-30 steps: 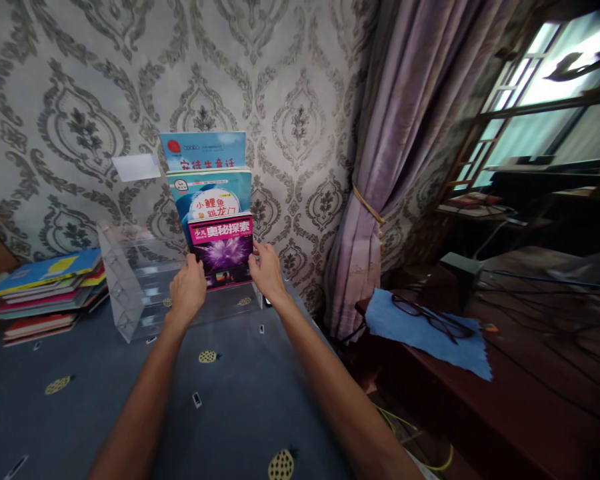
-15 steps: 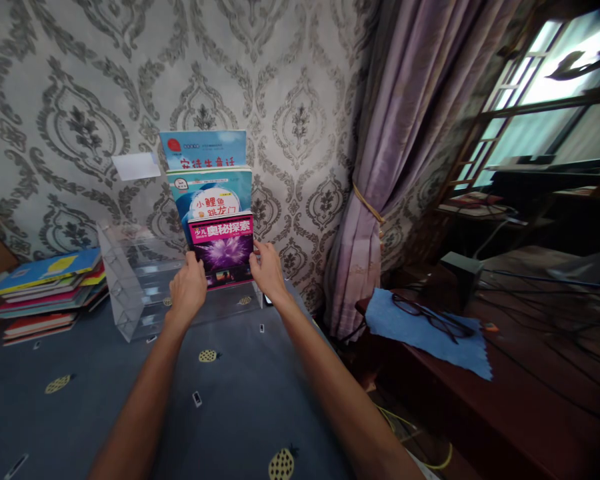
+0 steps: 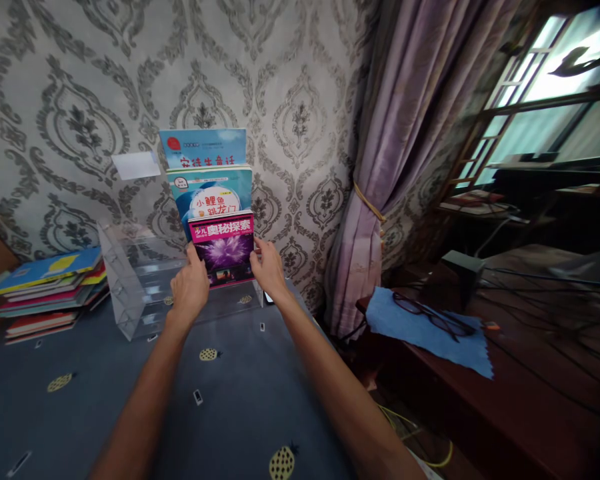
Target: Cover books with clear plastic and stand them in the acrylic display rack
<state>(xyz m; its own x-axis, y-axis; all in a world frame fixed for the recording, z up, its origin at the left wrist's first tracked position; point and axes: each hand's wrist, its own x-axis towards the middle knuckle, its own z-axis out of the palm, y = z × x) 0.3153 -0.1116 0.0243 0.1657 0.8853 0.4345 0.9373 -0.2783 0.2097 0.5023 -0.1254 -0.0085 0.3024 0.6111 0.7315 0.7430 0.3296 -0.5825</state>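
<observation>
A pink and purple book (image 3: 225,250) stands upright at the front of a clear acrylic book rack (image 3: 125,283). My left hand (image 3: 190,283) grips its left edge, thumb up along the side. At the right edge my right hand (image 3: 267,263) holds it between thumb and fingers. Behind it, one tier higher, rises a teal book with a round white title patch (image 3: 215,202). A light blue book (image 3: 205,145) with red lettering shows above that at the back. The left part of the rack holds no books.
A stack of books (image 3: 53,287) lies on the dark blue tablecloth (image 3: 240,407), left of the rack. A purple curtain (image 3: 380,167) hangs at right. Glasses (image 3: 433,315) rest on a blue cloth (image 3: 425,337) on a brown desk (image 3: 540,400) with loose cables.
My left hand has shifted slightly up and right along the pink and purple book's left edge. My right hand keeps its place, and the books look almost unmoved.
</observation>
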